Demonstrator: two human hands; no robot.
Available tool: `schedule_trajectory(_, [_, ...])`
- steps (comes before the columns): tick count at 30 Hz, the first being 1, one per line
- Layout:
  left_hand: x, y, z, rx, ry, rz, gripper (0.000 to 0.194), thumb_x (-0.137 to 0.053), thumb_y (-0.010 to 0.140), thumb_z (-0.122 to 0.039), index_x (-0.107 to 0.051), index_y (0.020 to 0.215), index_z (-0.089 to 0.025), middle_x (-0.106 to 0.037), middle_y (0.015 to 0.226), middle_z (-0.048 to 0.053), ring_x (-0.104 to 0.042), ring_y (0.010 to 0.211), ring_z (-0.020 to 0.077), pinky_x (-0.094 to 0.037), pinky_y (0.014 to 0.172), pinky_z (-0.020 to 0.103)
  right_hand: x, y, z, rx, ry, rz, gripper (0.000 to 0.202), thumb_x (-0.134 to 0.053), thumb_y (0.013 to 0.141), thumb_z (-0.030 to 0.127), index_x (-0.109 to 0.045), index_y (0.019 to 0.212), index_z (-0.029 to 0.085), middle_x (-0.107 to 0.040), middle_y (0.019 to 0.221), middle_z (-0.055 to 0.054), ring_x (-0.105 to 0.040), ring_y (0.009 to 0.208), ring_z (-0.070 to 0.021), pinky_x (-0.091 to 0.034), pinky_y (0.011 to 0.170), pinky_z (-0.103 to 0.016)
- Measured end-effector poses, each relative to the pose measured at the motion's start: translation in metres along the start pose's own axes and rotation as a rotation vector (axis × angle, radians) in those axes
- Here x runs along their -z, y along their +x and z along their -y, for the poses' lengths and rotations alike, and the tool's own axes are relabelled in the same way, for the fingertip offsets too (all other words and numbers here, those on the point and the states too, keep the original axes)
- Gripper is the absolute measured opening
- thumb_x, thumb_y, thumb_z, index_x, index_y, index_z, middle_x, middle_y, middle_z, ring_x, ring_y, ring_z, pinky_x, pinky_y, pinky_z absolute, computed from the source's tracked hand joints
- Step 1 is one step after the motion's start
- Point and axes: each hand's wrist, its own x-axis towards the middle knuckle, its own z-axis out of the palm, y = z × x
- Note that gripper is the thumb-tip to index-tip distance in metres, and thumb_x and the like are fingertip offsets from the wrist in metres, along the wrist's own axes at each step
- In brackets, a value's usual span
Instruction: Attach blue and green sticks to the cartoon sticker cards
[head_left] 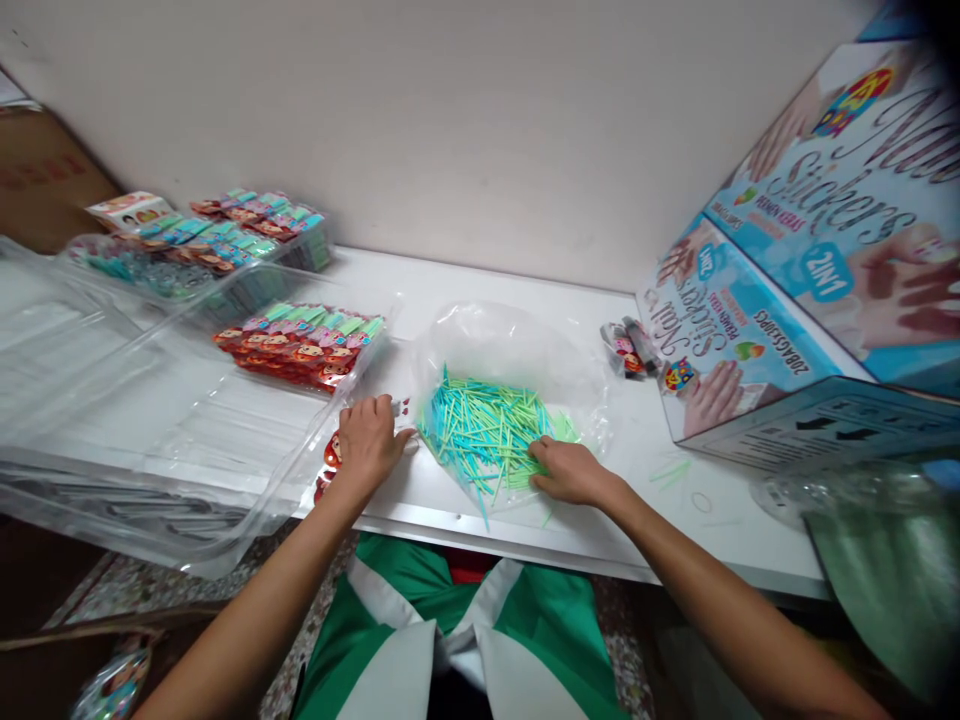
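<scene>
A clear plastic bag [517,345] lies open on the white table, with a heap of thin green and blue sticks [487,425] in it. At the heap's right edge my right hand [566,468] has its fingers bent down among the green sticks; its fingertips are partly hidden. Left of the bag, my left hand [371,440] is closed over a small packet, its thumb toward the bag. Red printed packets [332,450] lie beside and beneath that hand. Beyond it stands a stack of red packets with green and blue tops [304,345].
Clear plastic trays [225,455] cover the left side, one overhanging the front edge. Filled containers [217,240] stand behind. Large blue printed boxes [742,340] are stacked at right, near small dark packets [630,347], loose sticks [670,473] and a plastic bottle [847,490].
</scene>
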Motion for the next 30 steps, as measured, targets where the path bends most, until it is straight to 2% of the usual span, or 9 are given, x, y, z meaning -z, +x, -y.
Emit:
schedule_trajectory(8, [-0.002, -0.002, -0.001, -0.092, -0.092, 0.076, 0.080, -0.062, 0.067, -0.059, -0.038, 0.128, -0.013, -0.057, 0.099, 0.015, -0.051, 0.096, 0.0320, -0.032, 0.080, 0.038, 0.001, -0.024, -0.012, 0.143, 0.028, -0.035, 0.051, -0.060, 0.075, 0.045, -0.047, 0.116, 0.019, -0.056, 0.105, -0.008, -0.055, 0.092, -0.0231, -0.037, 0.069, -0.028])
schedule_trajectory(10, [-0.004, -0.004, 0.000, -0.116, -0.133, 0.056, 0.081, -0.060, 0.067, -0.062, -0.039, 0.128, -0.012, -0.058, 0.099, 0.015, -0.052, 0.096, 0.0320, -0.033, 0.079, 0.038, 0.003, -0.031, -0.015, 0.142, 0.000, -0.056, 0.042, -0.059, 0.078, 0.038, -0.049, 0.114, 0.018, -0.056, 0.101, -0.008, -0.055, 0.090, -0.0224, -0.037, 0.068, -0.028])
schedule_trajectory(12, [-0.004, -0.007, 0.001, -0.113, -0.170, -0.012, 0.075, -0.057, 0.071, -0.060, -0.041, 0.126, -0.011, -0.059, 0.098, 0.015, -0.053, 0.095, 0.0313, -0.034, 0.078, 0.037, 0.007, -0.037, -0.017, 0.122, -0.024, -0.096, 0.030, -0.053, 0.083, 0.030, -0.052, 0.111, 0.018, -0.056, 0.100, -0.009, -0.055, 0.090, -0.0212, -0.037, 0.068, -0.027])
schedule_trajectory(15, [0.001, -0.013, -0.001, -0.102, -0.260, -0.182, 0.047, -0.051, 0.082, -0.045, -0.049, 0.116, -0.012, -0.062, 0.090, 0.012, -0.056, 0.089, 0.0271, -0.035, 0.075, 0.036, 0.010, -0.045, -0.015, 0.153, -0.021, -0.159, 0.023, -0.042, 0.089, 0.026, -0.053, 0.107, 0.018, -0.056, 0.103, -0.009, -0.054, 0.092, -0.0197, -0.037, 0.068, -0.026])
schedule_trajectory(17, [0.004, -0.021, -0.007, -0.135, -0.343, -0.270, 0.029, -0.048, 0.086, -0.036, -0.055, 0.105, -0.015, -0.063, 0.084, 0.009, -0.057, 0.084, 0.0242, -0.036, 0.074, 0.034, 0.004, -0.050, -0.013, 0.189, -0.065, -0.104, 0.022, -0.036, 0.091, 0.023, -0.057, 0.098, 0.017, -0.058, 0.096, -0.009, -0.056, 0.084, -0.0186, -0.036, 0.065, -0.026])
schedule_trajectory(19, [0.006, -0.030, -0.018, -0.220, -0.415, -0.273, 0.021, -0.048, 0.085, -0.031, -0.057, 0.098, -0.017, -0.063, 0.082, 0.008, -0.057, 0.081, 0.0226, -0.036, 0.074, 0.034, -0.008, -0.052, -0.010, 0.203, -0.146, 0.003, 0.022, -0.036, 0.089, 0.015, -0.058, 0.089, 0.014, -0.060, 0.086, -0.009, -0.057, 0.074, -0.0185, -0.034, 0.059, -0.027])
schedule_trajectory(23, [0.006, -0.048, -0.046, -0.432, -0.446, -0.038, 0.018, -0.048, 0.082, -0.023, -0.056, 0.098, -0.018, -0.063, 0.085, 0.007, -0.057, 0.084, 0.0221, -0.037, 0.075, 0.034, -0.032, -0.048, -0.005, 0.202, -0.190, 0.075, 0.022, -0.040, 0.080, 0.005, -0.060, 0.090, 0.009, -0.063, 0.084, -0.014, -0.060, 0.071, -0.0216, -0.033, 0.055, -0.028])
schedule_trajectory(25, [0.005, -0.055, -0.056, -0.510, -0.415, 0.108, 0.021, -0.049, 0.080, -0.021, -0.055, 0.099, -0.018, -0.063, 0.086, 0.007, -0.057, 0.083, 0.0224, -0.037, 0.074, 0.034, -0.034, -0.046, -0.005, 0.216, -0.177, 0.090, 0.018, -0.045, 0.078, 0.008, -0.061, 0.087, 0.008, -0.064, 0.081, -0.014, -0.061, 0.067, -0.0216, -0.032, 0.053, -0.028])
schedule_trajectory(30, [0.002, -0.066, -0.068, -0.705, -0.359, 0.342, 0.032, -0.054, 0.073, -0.020, -0.052, 0.105, -0.019, -0.062, 0.085, 0.007, -0.056, 0.080, 0.0223, -0.036, 0.071, 0.034, 0.005, -0.045, -0.008, 0.250, -0.032, 0.041, 0.013, -0.046, 0.080, 0.017, -0.059, 0.083, 0.016, -0.065, 0.080, -0.006, -0.059, 0.069, -0.0170, -0.033, 0.057, -0.025])
